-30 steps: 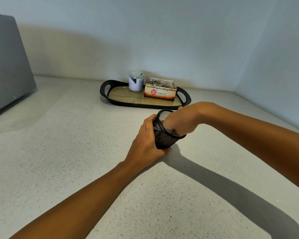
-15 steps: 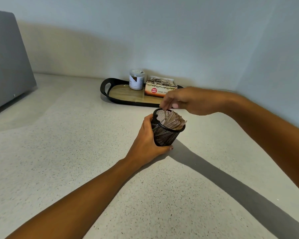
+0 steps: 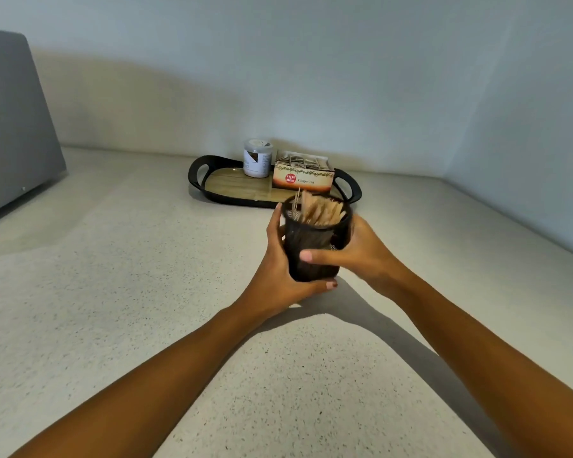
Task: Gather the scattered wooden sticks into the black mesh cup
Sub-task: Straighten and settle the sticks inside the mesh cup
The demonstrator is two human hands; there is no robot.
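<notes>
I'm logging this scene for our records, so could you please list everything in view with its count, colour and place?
black mesh cup: one, black, between both hands, on the near side of the tray
wooden sticks: a bundle too dense to count, light tan, standing in the cup
tray: one, black rim with wood-look base, on the counter near the far wall
jar: one, white with grey lid, on the tray, left of the box
tea box: one, white and orange-brown, open, on the tray's right part
counter: one, speckled off-white
grey panel: one, grey, far left
left hand: one, grips the cup's left side
right hand: one, grips the cup's right side, thumb across the front
</notes>
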